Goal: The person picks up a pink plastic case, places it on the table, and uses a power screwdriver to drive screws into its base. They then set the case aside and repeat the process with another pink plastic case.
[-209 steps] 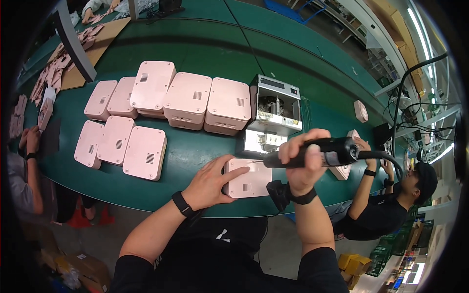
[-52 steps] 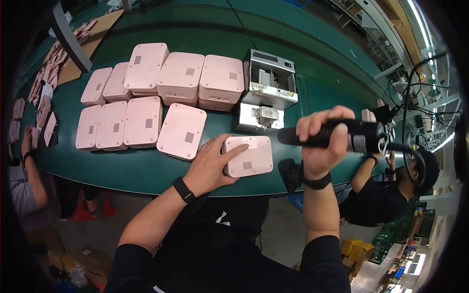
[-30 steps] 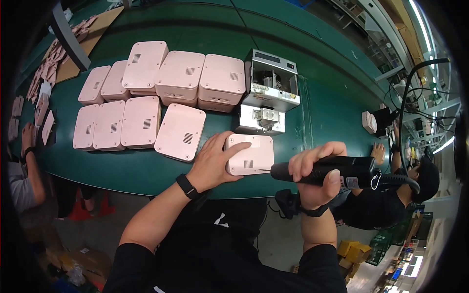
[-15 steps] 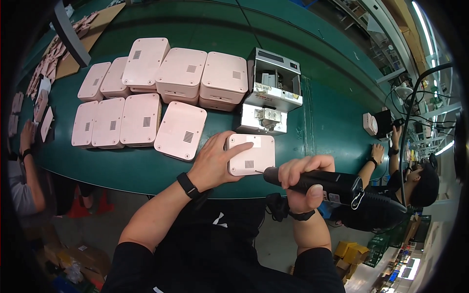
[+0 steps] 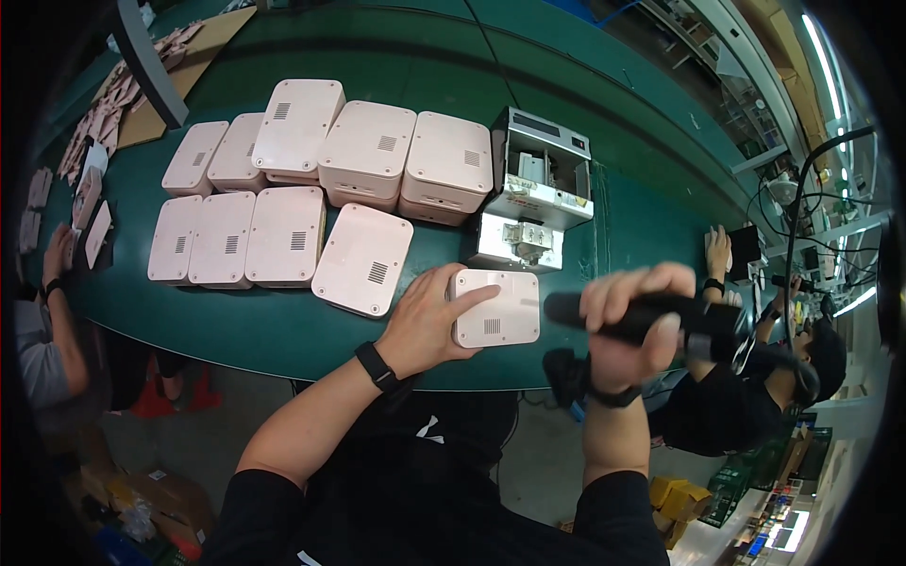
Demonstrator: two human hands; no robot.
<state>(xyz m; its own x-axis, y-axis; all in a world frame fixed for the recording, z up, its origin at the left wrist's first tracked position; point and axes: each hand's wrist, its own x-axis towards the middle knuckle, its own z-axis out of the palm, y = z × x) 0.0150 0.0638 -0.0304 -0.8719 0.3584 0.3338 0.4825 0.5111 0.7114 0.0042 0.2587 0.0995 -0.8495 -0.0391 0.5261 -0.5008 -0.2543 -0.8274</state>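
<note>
A pale pink plastic case, with a vent grille and corner screw holes on its upper face, lies near the table's front edge. My left hand grips it from the left, one digit stretched across the top. In my right hand is a black electric screwdriver, smeared by motion. Its nose points left, just right of the case and apart from it; the bit cannot be made out. Behind the case stands an open-topped screw feeder with a dark and silver housing.
Several similar pink cases stand in two rows on the green table, some stacked. Flat pink parts lie on a cardboard sheet at far left. Co-workers sit at both sides, one with a hand by some parts. A black cable hangs at right.
My right hand has drawn the screwdriver to the right, off the case's near edge. My left hand keeps its hold on the case. The whole view has shifted slightly.
</note>
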